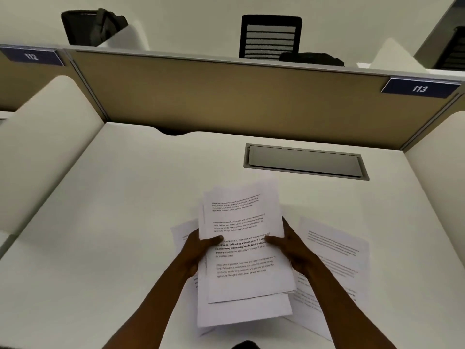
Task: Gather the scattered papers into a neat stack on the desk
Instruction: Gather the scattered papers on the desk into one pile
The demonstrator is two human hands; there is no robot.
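Observation:
A loose bundle of printed white papers (242, 280) is held up above the white desk (120, 222), its sheets fanned and uneven at the edges. My left hand (200, 250) grips the bundle's left edge with the thumb on top. My right hand (289, 245) grips the right edge the same way. A single printed sheet (334, 250) lies flat on the desk to the right, overlapping more sheets (312, 306) below it. Another sheet (183, 234) peeks out from under my left hand.
A grey cable hatch (305, 161) is set into the desk behind the papers. A tan partition (226, 96) closes the back, with number plates 112 (31, 56) and 113 (420, 88). White side dividers (50, 137) flank the desk. Black chairs (270, 36) stand beyond.

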